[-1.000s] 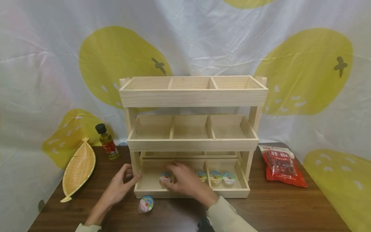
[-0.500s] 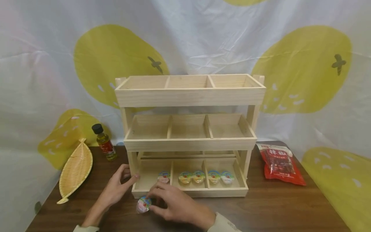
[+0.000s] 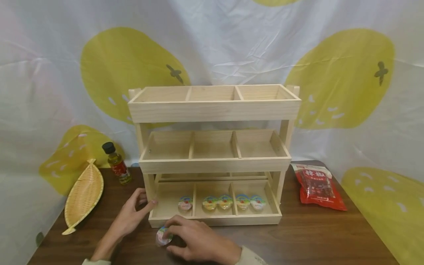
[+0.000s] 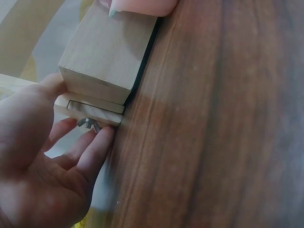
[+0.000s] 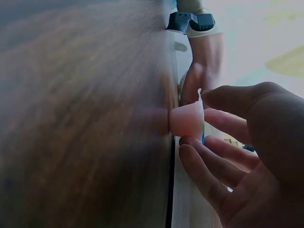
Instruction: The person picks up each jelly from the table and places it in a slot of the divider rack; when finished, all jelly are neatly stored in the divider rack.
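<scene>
A wooden three-tier rack point(image 3: 212, 110) stands on the table. My left hand point(image 3: 129, 213) grips the left end of its bottom tray, thumb on the tray's side and fingers by a wing nut point(image 4: 89, 123). In front of that tray, my right hand point(image 3: 195, 237) holds a pink jelly cup point(image 5: 186, 121) between thumb and fingers, its base right at the tabletop. Another pink jelly cup point(image 3: 185, 203) sits in the tray's left compartment. Two yellow jelly cups point(image 3: 209, 203) fill part of the middle one. The right compartment has a yellow jelly cup point(image 3: 243, 202) and a whitish jelly cup point(image 3: 257, 202).
To the left lie a leaf-shaped woven basket point(image 3: 84, 195) and an oil bottle point(image 3: 117, 163) with a black cap. A red bag of dried chillies point(image 3: 318, 187) lies right of the rack. Behind hangs a patterned cloth point(image 3: 228, 44).
My right hand has left the bottom tray's left compartment, where a pink jelly cup stays, and come down to the one on the table. My left hand keeps its place at the rack.
</scene>
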Motion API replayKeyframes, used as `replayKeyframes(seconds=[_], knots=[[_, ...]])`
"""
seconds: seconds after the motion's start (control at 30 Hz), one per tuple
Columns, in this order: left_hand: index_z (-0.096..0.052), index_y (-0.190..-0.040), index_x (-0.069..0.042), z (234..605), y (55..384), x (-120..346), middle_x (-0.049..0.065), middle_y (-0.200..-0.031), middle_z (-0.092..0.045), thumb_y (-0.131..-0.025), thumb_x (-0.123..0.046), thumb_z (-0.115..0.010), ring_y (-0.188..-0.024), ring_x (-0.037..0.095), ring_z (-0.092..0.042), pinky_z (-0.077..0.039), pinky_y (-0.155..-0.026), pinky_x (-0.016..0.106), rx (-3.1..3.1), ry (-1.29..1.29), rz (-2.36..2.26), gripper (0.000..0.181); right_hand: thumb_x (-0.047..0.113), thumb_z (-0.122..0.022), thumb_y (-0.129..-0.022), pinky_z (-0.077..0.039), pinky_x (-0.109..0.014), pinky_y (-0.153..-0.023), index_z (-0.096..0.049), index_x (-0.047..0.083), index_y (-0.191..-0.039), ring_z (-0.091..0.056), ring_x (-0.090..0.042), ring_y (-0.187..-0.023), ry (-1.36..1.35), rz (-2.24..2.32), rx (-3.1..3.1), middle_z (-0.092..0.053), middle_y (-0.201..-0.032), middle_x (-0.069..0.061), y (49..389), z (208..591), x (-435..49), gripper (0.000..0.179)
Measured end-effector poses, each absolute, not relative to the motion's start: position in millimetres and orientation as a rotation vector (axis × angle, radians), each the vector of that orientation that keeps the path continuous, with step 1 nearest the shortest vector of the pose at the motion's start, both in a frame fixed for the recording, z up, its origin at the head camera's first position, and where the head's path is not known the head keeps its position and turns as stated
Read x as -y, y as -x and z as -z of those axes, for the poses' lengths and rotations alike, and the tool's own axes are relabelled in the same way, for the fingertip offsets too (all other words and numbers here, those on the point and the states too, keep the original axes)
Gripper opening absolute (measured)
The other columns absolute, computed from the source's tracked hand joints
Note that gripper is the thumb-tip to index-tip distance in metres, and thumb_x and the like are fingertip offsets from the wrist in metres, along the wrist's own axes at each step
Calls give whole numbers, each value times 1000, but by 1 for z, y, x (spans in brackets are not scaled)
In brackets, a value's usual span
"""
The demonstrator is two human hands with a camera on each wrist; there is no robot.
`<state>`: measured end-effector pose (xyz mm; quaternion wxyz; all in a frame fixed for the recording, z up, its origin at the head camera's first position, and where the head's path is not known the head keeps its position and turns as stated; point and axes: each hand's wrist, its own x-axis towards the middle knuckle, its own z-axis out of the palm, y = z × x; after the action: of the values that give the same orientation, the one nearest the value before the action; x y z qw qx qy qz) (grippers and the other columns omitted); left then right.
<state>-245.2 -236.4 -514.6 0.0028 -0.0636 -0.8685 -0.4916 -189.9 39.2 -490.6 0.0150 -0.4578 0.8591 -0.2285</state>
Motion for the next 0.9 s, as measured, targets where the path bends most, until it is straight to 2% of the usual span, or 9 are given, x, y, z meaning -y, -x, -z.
replayKeyframes(seconds=[0.17, 0.4, 0.6, 0.7, 0.77, 0.83, 0.9], knots=[[-55, -141, -11, 515, 244, 237, 15, -135, -73, -107, -40, -70, -134, 37, -65, -51, -112, 59, 2725, 191, 1562, 47, 42, -73, -105, -55, -17, -96, -76, 25, -125, -66, -3, -121, 1422, 787, -2640, -64, -143, 7, 190, 492, -37, 27], [-56, -139, -11, 516, 245, 236, 15, -135, -73, -106, -38, -72, -133, 37, -66, -51, -111, 56, 2699, 203, 1581, 45, 45, -81, -98, -50, -7, -85, -77, 22, -109, -62, 6, -104, 1436, 925, -2540, -69, -126, 8, 192, 492, -34, 26], [-56, -139, -11, 517, 246, 236, 14, -134, -73, -106, -38, -73, -132, 35, -67, -52, -110, 52, 2701, 187, 1570, 45, 42, -75, -104, -52, -5, -82, -76, 21, -110, -61, 14, -95, 1414, 1018, -2422, -68, -108, 13, 186, 492, -30, 22], [-56, -139, -11, 516, 246, 236, 15, -135, -73, -106, -39, -73, -133, 36, -66, -52, -110, 52, 2708, 181, 1578, 47, 38, -71, -107, -52, -3, -84, -76, 20, -110, -61, 14, -98, 1476, 1030, -2410, -68, -109, 11, 185, 493, -30, 19], [-55, -140, -11, 516, 246, 236, 15, -135, -73, -106, -39, -72, -133, 36, -66, -52, -110, 51, 2711, 181, 1583, 47, 32, -74, -106, -50, -2, -85, -76, 19, -109, -62, 12, -102, 1525, 998, -2438, -68, -113, 9, 186, 494, -31, 14], [-55, -140, -11, 516, 246, 236, 15, -134, -73, -106, -38, -72, -133, 35, -67, -52, -109, 49, 2713, 180, 1581, 47, 26, -79, -102, -49, -1, -87, -76, 17, -108, -63, 9, -107, 1556, 956, -2467, -69, -119, 6, 188, 494, -32, 11], [-55, -140, -11, 515, 246, 236, 15, -134, -73, -106, -38, -72, -133, 35, -67, -52, -108, 47, 2714, 180, 1581, 47, 26, -86, -96, -48, 0, -89, -75, 17, -107, -64, 6, -111, 1577, 916, -2487, -69, -125, 3, 191, 493, -34, 18]])
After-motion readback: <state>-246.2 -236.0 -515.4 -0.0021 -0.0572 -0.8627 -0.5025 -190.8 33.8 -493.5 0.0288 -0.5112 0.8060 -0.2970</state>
